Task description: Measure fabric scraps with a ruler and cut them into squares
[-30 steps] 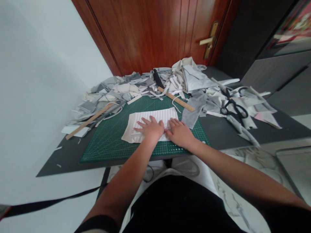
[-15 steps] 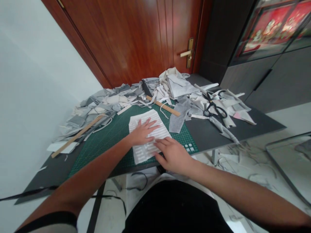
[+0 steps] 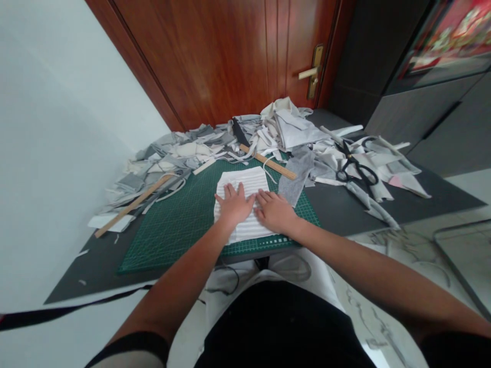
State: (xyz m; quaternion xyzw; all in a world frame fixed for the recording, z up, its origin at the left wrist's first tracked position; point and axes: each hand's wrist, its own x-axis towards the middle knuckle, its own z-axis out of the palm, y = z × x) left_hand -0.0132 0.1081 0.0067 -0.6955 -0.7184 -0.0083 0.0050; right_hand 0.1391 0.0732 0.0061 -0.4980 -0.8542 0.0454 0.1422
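Observation:
A white-and-grey striped piece of fabric [image 3: 249, 179] lies on the green cutting mat [image 3: 169, 225] near the table's front edge. My left hand [image 3: 235, 204] rests flat on its left half, fingers spread. On the right half lies my right hand [image 3: 276, 210], palm down with the fingers stretched out and fairly close together. The two hands nearly meet at the thumb and fingertips. Parts of the fabric are hidden under them. A grey cloth piece [image 3: 297, 171] lies just beyond my right hand.
Heaped fabric scraps [image 3: 192, 148] line the back of the dark table [image 3: 425, 217]. Black scissors [image 3: 356, 166] lie among scraps on the right. One wooden ruler [image 3: 274, 164] lies behind the fabric, another wooden strip [image 3: 134, 205] at left. A door [image 3: 215, 61] stands behind.
The striped fabric has turned straighter and lies squarer to the mat. My left hand has shifted toward its left side, and my right hand has moved up onto it.

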